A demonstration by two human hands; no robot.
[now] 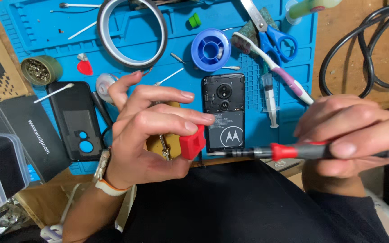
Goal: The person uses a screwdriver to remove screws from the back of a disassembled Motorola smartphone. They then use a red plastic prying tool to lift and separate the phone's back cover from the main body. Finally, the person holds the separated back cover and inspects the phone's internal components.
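Note:
My left hand (147,130) pinches a small red plastic block (192,142) between thumb and fingertips. My right hand (354,135) grips a red and black screwdriver (275,151), whose metal tip points left and reaches the red block. Just beyond them on the blue work mat (37,27) lies an opened phone (223,118) with its battery and camera exposed. The phone's black back cover (77,120) lies on the mat left of my left hand.
On the mat lie a tape roll (131,31), a blue solder spool (210,49), blue scissors (273,33), a toothbrush (271,65), a syringe (270,100), cotton swabs, a red pick (85,67) and a green tin (41,70). Black cables (365,49) coil at right.

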